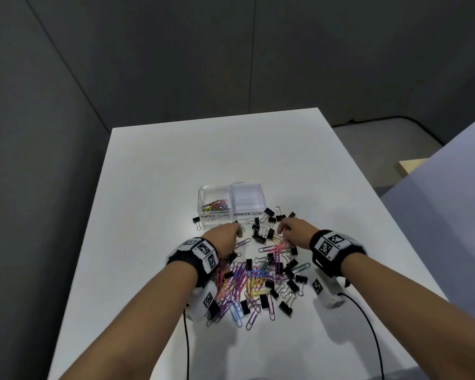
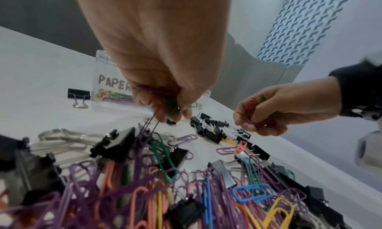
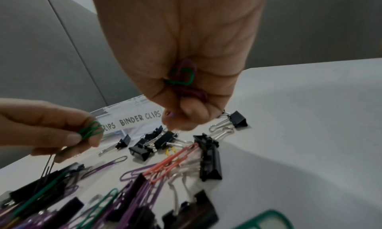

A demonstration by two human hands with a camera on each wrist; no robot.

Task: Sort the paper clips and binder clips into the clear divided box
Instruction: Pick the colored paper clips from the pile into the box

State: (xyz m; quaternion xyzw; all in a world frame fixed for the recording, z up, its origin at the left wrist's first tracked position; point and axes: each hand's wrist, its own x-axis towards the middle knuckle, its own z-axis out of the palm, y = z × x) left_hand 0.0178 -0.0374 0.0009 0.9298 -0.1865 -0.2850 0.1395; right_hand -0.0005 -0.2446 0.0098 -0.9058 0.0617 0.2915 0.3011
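Left hand (image 2: 157,78) pinches green paper clips (image 2: 170,105); right hand (image 3: 186,78) clutches green and purple clips (image 3: 186,78) above the worktop (image 1: 176,160), near the clear box (image 1: 217,215)

Head looks down; wrists close, sharing clips (image 2: 186,191).

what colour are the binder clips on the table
Black bodies with silver wire handles; the binder clips show best in the right wrist view.

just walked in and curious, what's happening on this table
A person is sorting clips on a white table. The left hand pinches green paper clips; the right hand holds purple and green ones. The clear divided box has paper clips in one side; its binder side looks empty, with black binder clips still loose.
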